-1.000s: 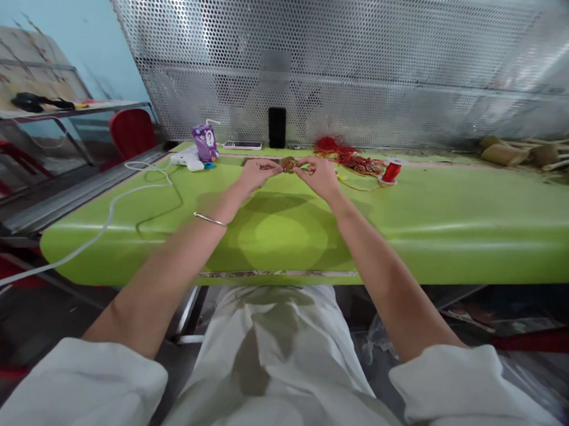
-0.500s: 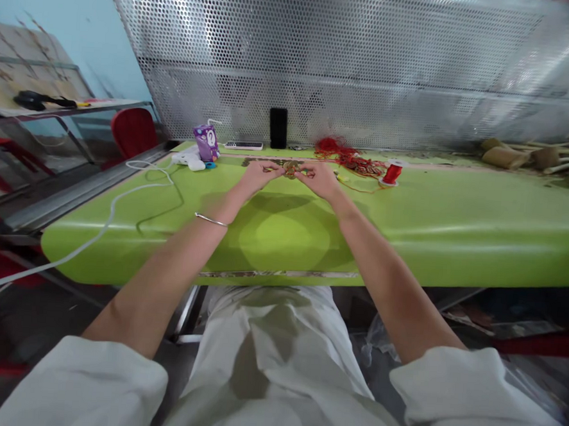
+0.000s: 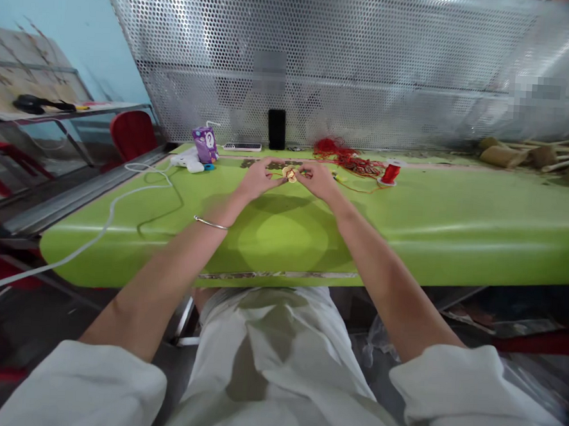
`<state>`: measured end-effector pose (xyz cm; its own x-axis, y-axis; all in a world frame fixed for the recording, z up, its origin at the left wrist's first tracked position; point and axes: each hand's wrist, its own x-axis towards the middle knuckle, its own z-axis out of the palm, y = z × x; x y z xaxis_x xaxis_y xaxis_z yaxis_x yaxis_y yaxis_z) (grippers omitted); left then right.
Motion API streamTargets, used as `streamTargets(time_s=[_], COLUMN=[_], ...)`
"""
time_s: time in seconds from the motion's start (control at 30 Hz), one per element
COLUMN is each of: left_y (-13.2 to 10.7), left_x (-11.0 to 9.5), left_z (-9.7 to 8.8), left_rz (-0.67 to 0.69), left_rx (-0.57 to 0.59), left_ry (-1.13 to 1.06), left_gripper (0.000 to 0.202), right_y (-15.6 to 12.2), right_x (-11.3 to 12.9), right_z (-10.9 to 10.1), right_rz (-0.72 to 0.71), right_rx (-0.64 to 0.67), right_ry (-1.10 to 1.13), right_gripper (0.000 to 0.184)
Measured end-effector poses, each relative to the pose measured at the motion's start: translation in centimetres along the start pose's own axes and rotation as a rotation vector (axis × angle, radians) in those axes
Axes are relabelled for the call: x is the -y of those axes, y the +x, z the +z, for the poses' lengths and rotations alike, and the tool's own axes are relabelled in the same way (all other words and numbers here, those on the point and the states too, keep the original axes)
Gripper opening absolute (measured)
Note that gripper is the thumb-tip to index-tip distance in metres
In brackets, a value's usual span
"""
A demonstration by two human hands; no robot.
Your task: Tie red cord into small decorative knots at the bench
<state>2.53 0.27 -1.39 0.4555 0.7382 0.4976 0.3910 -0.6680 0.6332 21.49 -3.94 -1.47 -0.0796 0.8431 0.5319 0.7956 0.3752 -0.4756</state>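
A small gold-coloured ornament (image 3: 291, 174), roughly round with reddish thread on it, is held just above the green tabletop. My left hand (image 3: 259, 180) is closed at its left side, thumb and finger pinching at the edge or at a thread there. From the right, my right hand (image 3: 319, 179) pinches the ornament's other edge between thumb and fingers. The ornament's fine detail is too small to make out. A row of dark brown pieces (image 3: 253, 163) lies on the table just behind my hands.
Tangled red cords (image 3: 350, 159) and a spool of red thread (image 3: 390, 174) lie to the right. A black phone (image 3: 277, 129) leans against the perforated metal panel (image 3: 323, 61). At left stand a purple carton (image 3: 205, 145) and a white cable (image 3: 114, 209). Wooden pieces (image 3: 505, 154) are piled far right.
The gold ornament has turned and now shows a brighter, paler face. My left fingers have shifted slightly at its edge, while my right hand stays almost in place.
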Motion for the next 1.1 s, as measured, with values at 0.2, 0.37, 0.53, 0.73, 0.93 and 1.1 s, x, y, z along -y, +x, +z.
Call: streamTargets(time_s=[0.2,0.37,0.53,0.73,0.93,1.1], left_y=[-0.5,-0.3,-0.3,-0.5,-0.4,-0.3], left_x=[-0.9,-0.9,-0.9,-1.2,-1.2,-1.0], left_z=[-0.5,-0.6,-0.6,-0.6,-0.6,-0.5], left_rz=[0.037,0.055,0.048,0.045,0.074,0.048], left_rx=[0.054,0.038,0.026,0.026,0.058,0.077], left_ry=[0.267,0.345,0.368,0.383,0.4,0.439], left_gripper=[0.045,0.038,0.037,0.041,0.042,0.046], right_y=[-0.1,-0.1,0.0,-0.1,-0.1,0.0], right_x=[0.3,0.2,0.0,0.0,-0.1,-0.3], right_z=[-0.3,-0.3,-0.3,-0.4,-0.5,-0.4], right_rz=[0.018,0.021,0.023,0.011,-0.015,-0.023], right_rx=[0.007,0.025,0.012,0.018,0.032,0.032], right_ry=[0.002,0.005,-0.026,-0.042,-0.061,-0.079], right_gripper=[0.024,0.023,0.021,0.02,0.021,0.022])
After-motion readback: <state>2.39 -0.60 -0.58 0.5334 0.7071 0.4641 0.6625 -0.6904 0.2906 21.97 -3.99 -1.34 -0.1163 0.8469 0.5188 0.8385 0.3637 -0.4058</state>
